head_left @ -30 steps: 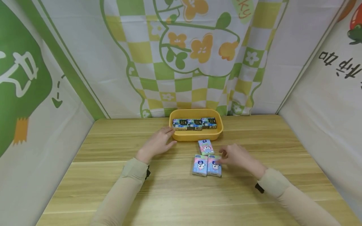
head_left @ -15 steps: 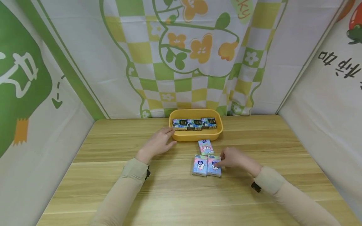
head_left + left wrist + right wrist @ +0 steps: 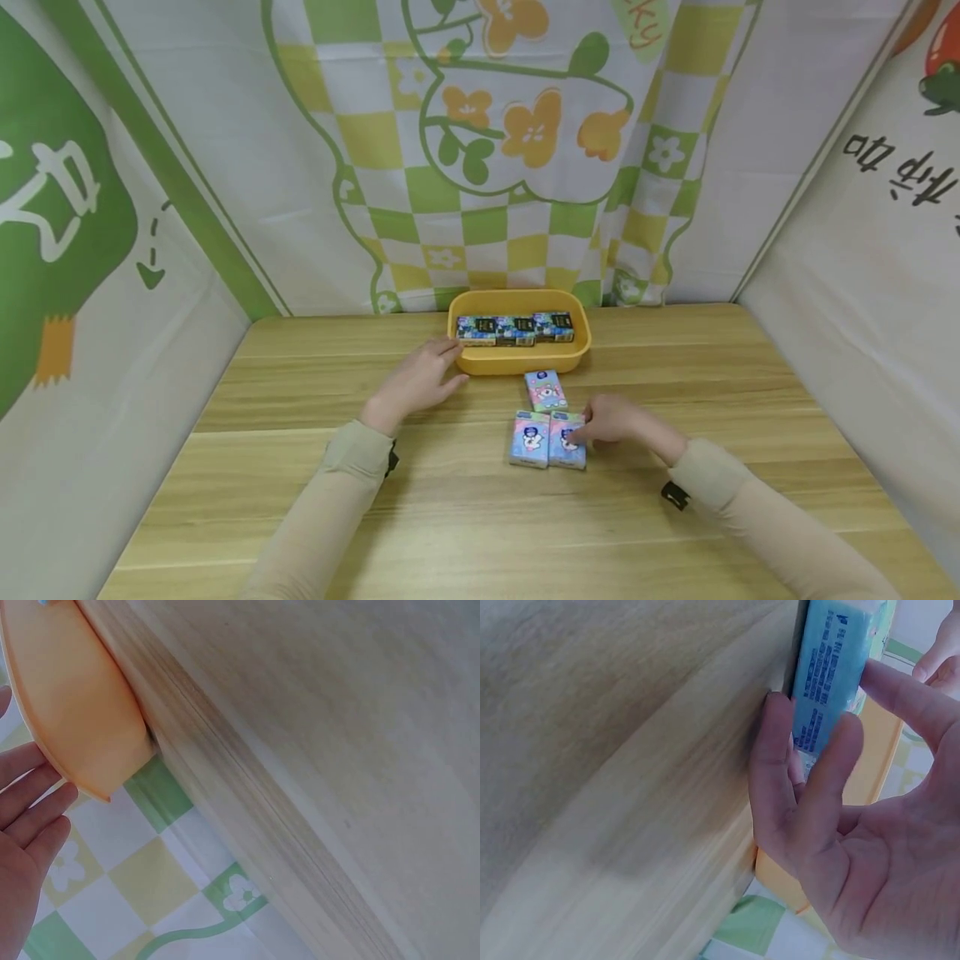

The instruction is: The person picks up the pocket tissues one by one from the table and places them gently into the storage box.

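My right hand [image 3: 621, 423] holds the right one of two pastel tissue packs lying side by side, its thumb on the printed top. In the right wrist view the fingers curl at the side of the blue tissue pack [image 3: 831, 679]. Directly left of it lies the second tissue pack [image 3: 529, 440]. A third tissue pack [image 3: 546, 389] lies just behind them, slightly turned. My left hand [image 3: 420, 380] has its relaxed, nearly straight fingers at the left end of the yellow basket [image 3: 517, 365]. The left wrist view shows those fingertips along the basket's outer rim.
Three dark, colourful small packs [image 3: 515, 331] sit in a row inside the basket. It stands at the back of the wooden table [image 3: 450, 533], close to a checkered cloth [image 3: 487, 225]. Printed cloth walls rise at left and right.
My right hand has come slightly down and left, and its thumb now rests further onto the right tissue pack. The left hand and the basket stay in place.
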`<state>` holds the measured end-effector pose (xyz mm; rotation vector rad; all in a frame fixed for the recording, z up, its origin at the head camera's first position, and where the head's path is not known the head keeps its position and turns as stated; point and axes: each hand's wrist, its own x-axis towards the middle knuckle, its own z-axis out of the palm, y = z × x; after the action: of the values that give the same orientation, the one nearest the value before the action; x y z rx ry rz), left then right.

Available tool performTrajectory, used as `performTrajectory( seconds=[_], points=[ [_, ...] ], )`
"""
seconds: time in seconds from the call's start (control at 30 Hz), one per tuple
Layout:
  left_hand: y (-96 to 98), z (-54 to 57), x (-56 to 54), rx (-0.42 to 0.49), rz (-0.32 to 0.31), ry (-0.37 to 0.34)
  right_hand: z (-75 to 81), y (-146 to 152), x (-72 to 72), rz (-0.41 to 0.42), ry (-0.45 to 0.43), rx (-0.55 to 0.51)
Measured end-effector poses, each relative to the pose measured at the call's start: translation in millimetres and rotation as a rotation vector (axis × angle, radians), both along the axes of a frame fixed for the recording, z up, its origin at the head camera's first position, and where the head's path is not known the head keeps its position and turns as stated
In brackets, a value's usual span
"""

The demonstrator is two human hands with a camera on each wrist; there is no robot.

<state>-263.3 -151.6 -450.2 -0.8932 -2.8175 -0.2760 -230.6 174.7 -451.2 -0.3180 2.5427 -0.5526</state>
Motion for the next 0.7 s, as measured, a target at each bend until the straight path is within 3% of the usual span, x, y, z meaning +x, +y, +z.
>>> performTrajectory(
  seconds=[0.33, 0.7],
  points=[
    [-0.3, -0.7, 0.1, -0.011, -0.008, 0.029, -2.1, -2.0, 0.0, -0.034, -0.039, -0.029],
    [-0.7, -1.1, 0.1, -0.002, -0.002, 0.015, -3.2, -3.9, 2.4, -0.052, -0.009, -0.089]
  ],
)
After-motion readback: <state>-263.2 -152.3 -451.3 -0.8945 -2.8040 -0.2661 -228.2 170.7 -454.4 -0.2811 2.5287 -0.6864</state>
